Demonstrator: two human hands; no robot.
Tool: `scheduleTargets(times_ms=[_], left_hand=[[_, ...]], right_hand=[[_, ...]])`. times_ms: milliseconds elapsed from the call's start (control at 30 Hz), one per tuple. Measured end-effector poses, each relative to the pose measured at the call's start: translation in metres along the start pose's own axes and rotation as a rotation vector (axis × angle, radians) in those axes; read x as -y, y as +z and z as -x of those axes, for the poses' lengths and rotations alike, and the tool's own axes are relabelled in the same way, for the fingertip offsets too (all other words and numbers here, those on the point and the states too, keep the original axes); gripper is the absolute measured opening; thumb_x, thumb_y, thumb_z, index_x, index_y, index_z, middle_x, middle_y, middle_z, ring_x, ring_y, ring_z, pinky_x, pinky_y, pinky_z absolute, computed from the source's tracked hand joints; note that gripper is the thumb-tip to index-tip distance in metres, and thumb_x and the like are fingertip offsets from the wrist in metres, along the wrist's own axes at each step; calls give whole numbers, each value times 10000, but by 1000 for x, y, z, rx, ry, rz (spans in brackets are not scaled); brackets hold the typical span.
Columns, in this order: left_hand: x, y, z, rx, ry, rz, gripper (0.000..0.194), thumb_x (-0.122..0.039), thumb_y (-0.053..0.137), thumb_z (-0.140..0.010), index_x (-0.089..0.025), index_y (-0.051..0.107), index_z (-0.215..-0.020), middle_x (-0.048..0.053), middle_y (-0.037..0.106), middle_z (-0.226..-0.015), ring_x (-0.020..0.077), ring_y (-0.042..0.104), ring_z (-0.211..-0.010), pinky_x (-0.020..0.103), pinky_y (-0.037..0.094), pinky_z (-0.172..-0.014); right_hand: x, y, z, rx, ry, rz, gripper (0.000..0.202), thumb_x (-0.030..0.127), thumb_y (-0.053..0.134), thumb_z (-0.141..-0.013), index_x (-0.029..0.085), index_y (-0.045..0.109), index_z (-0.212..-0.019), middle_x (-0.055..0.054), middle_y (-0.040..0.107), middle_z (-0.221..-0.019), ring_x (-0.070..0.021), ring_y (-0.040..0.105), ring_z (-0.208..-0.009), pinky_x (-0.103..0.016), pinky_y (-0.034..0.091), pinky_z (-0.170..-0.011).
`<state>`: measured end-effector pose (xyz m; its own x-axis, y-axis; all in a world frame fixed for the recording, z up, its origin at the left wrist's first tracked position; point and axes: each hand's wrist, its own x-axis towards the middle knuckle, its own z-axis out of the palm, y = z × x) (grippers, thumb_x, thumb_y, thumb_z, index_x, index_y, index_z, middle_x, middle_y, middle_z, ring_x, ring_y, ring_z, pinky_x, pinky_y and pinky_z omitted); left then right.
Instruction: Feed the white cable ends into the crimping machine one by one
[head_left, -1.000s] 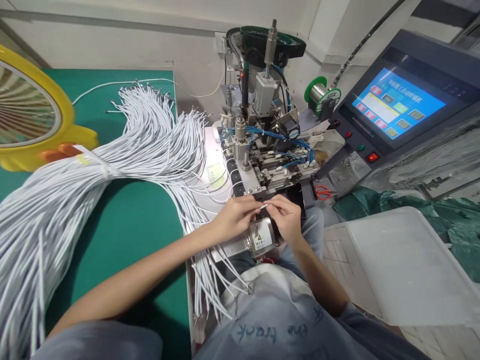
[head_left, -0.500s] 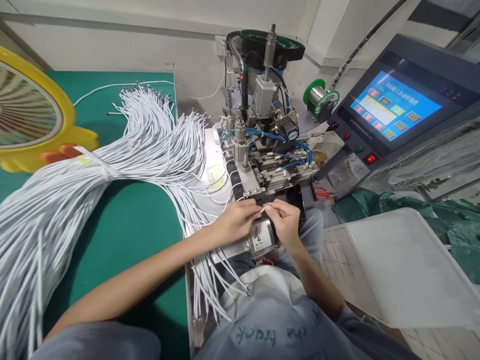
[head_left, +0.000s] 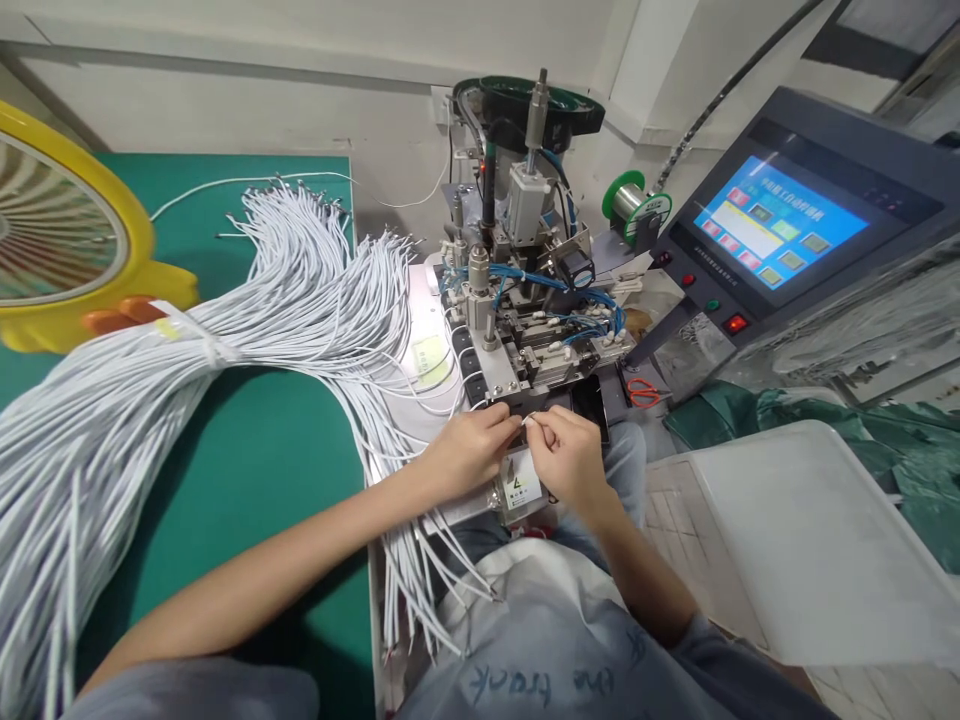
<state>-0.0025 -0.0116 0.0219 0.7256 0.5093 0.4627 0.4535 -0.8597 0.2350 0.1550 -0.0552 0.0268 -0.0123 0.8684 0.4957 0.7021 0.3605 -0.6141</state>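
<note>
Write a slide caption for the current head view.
Left hand and right hand pinch a thin white cable before a machine, beside a tied cable bundle.

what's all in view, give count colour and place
Tabletop: one, green, left
Cables: many, white, across tabletop
Fan: one, yellow, far left
Machine: one, grey, centre
Bowl: one, dark green, upper centre
Wire spool: one, green flanges, right of machine
Control panel: one, dark grey, upper right
Note: one, yellowish, left of machine
Scissors: one pair, red handles, right of machine
Labelled housing: one, silver, lower centre
Sheeting: count unclear, green, right
Plastic box: one, whitish, lower right
Small piece: one, white, pinched, centre
Left hand: one, bare, centre
Right hand: one, bare, centre
</note>
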Motion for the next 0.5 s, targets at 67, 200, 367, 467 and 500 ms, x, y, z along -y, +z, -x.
scheduleTargets(times_ms=[67,200,367,467,500], left_hand=[[5,-2,-1,23,104,-124,274,-54,335,-841,-87,599,-909,38,510,-680,116,452,-538,219,337,-472],[9,-3,-2,31,165,-81,273,-53,339,-847,-80,605,-905,39,513,-676,118,458,-558,223,343,-487],[2,3,-4,-95,-92,433,194,-153,464,-876,-109,647,-829,17,540,-642,88,494,-574,195,380,-530],[-2,6,-4,-135,-211,607,174,-177,519,-857,-124,672,-794,9,562,-617,83,508,-566,195,393,-546],[-2,6,-4,-139,-234,633,167,-178,531,-850,-127,678,-790,7,565,-613,82,509,-560,195,391,-542]], right_hand=[[-3,-7,-7,81,12,-62,290,108,498,-773,156,440,-493,45,300,-502,-73,310,-479,-247,255,-493],[-8,-14,-16,200,76,-226,265,118,517,-746,151,472,-486,51,296,-479,-68,301,-464,-237,253,-476],[-7,0,-7,-3,84,-399,245,165,534,-792,141,559,-550,39,329,-496,-79,323,-475,-244,254,-467],[-4,15,2,-147,147,-488,217,191,542,-811,141,603,-609,27,392,-518,-88,359,-490,-246,268,-464],[-4,19,4,-177,168,-506,216,197,539,-819,142,613,-624,20,417,-530,-93,378,-500,-246,280,-468]])
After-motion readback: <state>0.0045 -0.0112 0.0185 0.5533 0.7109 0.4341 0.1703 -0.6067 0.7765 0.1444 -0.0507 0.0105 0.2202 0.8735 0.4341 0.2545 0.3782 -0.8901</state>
